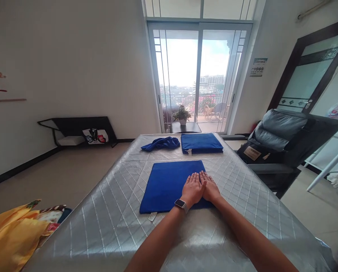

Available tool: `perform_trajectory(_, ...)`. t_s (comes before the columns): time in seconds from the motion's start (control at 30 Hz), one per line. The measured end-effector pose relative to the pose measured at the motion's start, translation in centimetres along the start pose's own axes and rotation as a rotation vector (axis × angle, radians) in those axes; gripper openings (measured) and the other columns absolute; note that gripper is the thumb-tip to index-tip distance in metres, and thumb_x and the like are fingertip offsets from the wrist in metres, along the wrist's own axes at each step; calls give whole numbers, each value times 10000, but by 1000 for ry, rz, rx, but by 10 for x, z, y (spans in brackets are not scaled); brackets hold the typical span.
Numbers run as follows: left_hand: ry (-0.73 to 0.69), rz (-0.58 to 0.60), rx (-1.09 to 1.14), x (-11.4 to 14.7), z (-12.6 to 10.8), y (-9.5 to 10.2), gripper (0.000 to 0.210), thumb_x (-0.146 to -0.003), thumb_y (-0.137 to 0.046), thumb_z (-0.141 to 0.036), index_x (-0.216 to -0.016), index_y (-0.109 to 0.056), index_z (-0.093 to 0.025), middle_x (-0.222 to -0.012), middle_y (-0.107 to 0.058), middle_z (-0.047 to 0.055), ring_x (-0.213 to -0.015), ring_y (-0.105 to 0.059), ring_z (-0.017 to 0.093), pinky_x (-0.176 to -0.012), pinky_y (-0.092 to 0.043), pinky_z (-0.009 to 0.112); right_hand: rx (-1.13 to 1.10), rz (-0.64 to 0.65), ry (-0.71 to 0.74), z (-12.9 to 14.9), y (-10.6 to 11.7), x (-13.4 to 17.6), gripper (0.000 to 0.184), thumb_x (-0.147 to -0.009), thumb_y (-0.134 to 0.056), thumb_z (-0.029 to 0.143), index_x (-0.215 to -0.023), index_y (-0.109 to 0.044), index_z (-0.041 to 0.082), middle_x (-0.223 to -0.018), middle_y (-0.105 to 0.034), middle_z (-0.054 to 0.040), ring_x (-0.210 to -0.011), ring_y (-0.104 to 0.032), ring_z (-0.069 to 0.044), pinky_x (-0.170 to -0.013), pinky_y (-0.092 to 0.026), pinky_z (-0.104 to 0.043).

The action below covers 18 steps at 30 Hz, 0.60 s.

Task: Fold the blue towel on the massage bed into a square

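Observation:
A folded blue cloth lies flat before me on the silver quilted table cover, with a white label sticking out at its near edge. My left hand, a watch on its wrist, rests flat on the right part of this cloth, fingers together and stretched forward. Beside it, touching, my right hand lies flat along the cloth's right edge. Neither hand grips anything. Farther back are a crumpled blue cloth and, to its right, a neat pile of folded blue cloth with a white tag.
To the right stands a black leather armchair with a black bag on it. Yellow fabric is heaped at the lower left. Beyond the table are a potted plant and glass sliding doors.

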<state>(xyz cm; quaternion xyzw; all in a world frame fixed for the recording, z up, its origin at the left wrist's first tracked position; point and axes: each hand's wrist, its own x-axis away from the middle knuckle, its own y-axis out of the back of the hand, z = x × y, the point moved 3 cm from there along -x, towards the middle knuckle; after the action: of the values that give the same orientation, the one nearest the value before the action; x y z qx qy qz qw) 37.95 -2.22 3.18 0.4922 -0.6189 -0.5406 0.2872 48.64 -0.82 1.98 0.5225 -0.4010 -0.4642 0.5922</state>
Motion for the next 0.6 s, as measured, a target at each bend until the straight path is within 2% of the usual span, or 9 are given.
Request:
perform_trajectory(0.07,4,10,-10,4,0,-4,775,-1005,-31,-563,-1583,-261,-100,-1623,-316,138,-1524,-230,241,-1250,-208,428,-2,-3,-3,0,0,0,659,-1010,-229,366,-1599,-205,71,-1675,-126,-94,-1543,-105,-216,-1240,-106,-384)
perform_trajectory(0.17,1,20,-49,17,19,0,750,-1010,-50,-557,-1590,-245,-124,-1638,-287,110,-1533,-194,234,-1255,-192,429,-21,-12,-28,2,2,-1,690,-1014,-206,427,-1595,-206,55,-1671,-148,-106,-1544,-103,-215,-1241,-99,-394)
perform_trajectory(0.27,65,33,-89,40,51,11,793,-997,-58,-614,-1586,-260,-123,-1647,-258,107,-1535,-182,234,-1258,-177,426,-47,-11,-47,3,4,-2,701,-1015,-188,447,-1595,-207,55,-1669,-154,-103,-1543,-107,-209,-1243,-84,-391)
perform_trajectory(0.47,305,55,-232,104,131,36,928,-942,-35,-721,-1579,-262,-85,-1657,-218,129,-1544,-140,268,-1260,-127,445,-60,-4,-64,5,5,-1,698,-1018,-179,448,-1597,-201,59,-1671,-148,-85,-1542,-111,-207,-1243,-79,-389)
perform_trajectory(0.53,354,41,-261,121,148,42,938,-935,-27,-731,-1584,-250,-92,-1658,-221,130,-1541,-152,282,-1251,-147,460,-55,-5,-66,5,5,-1,694,-1019,-188,443,-1594,-207,55,-1670,-156,-88,-1541,-121,-211,-1243,-81,-391)
perform_trajectory(0.6,382,32,-267,131,156,45,957,-930,-22,-739,-1581,-248,-74,-1657,-211,150,-1539,-159,297,-1244,-163,466,-50,-19,-65,7,7,-1,684,-1022,-199,436,-1592,-222,58,-1667,-173,-92,-1538,-137,-213,-1242,-90,-392)
